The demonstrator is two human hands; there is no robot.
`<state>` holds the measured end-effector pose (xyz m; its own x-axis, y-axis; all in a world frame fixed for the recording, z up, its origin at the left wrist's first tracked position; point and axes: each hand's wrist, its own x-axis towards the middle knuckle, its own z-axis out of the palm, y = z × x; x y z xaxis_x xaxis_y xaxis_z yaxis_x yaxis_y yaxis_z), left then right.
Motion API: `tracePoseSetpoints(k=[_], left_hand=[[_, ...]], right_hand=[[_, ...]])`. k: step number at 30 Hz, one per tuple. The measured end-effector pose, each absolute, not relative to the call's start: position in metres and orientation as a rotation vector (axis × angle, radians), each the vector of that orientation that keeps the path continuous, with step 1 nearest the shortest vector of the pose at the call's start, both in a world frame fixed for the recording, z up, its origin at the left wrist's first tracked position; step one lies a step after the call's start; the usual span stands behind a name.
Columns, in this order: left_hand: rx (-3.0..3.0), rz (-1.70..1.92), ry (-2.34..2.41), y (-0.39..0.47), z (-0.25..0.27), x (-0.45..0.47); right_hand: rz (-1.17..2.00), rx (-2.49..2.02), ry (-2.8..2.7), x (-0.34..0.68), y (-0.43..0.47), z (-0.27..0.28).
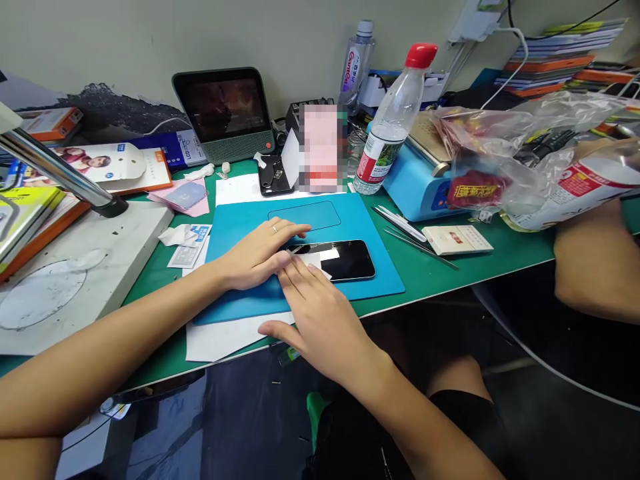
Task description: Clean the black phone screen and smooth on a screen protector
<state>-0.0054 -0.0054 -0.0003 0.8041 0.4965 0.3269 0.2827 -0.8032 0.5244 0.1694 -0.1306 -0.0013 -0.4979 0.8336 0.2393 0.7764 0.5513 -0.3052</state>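
Observation:
A smartphone (356, 259) with a black screen lies flat on a blue mat (385, 277). My left hand (257, 253), with a ring on one finger, rests at the phone's left end, fingers stretched out and thumb apart. It partly covers that end. My right hand (325, 313) lies with flat fingers over the left part of the phone, its fingertips meeting my left thumb. A thin white sheet (314, 261), perhaps a wipe or paper, shows beneath the right fingers on the screen. A small white patch (329, 254) also sits on the screen.
Beyond the mat are a phone-like black part (277, 175), a smart display (225, 113) and a red-capped bottle (387, 133). Tweezers (420, 247) and a cigarette pack (457, 239) lie rightward. A lamp base (125, 247) stands left. Another person's arm (595, 260) is at right.

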Motion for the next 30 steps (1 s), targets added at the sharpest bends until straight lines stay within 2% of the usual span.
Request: tracePoseSetpoints(k=[6,15,23,30], left_hand=[[2.547,0.565,0.53,-0.007,0.003,-0.007],[2.611,0.488,0.584,-0.009,0.006,-0.004],[2.571,0.513,0.582,-0.008,0.004,-0.005],[2.392,0.67,0.423,-0.001,-0.001,-0.01]], right_hand=[[0.233,-1.296,-2.448,0.207,-0.153,0.002],[0.18,-1.535,-2.316,0.284,-0.148,-0.001],[0.214,-1.572,-2.309,0.249,-0.105,0.001],[0.325,-1.307,-2.388,0.196,-0.103,0.002]])
